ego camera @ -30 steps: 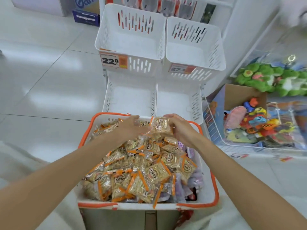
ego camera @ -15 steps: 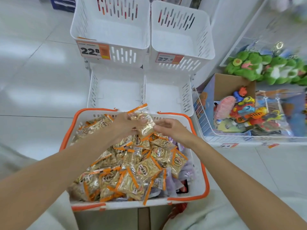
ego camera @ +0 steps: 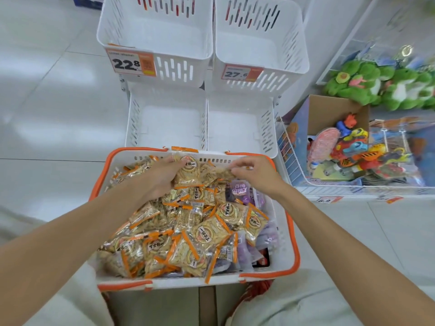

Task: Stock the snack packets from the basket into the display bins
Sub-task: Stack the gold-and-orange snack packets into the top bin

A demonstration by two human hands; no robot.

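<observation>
Mid-gather at the far end of the basket [ego camera: 294,243], the left hand [ego camera: 162,176] gripped several snack packets [ego camera: 188,167], the right hand [ego camera: 257,172] pinched another beside them, and the next move likely meant lifting them forward into the empty display bins [ego camera: 164,123].

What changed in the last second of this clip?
The left hand now grips a snack packet at the basket's far end; the right hand has shifted to pinch a neighbouring packet. The four display bins stay empty.
</observation>
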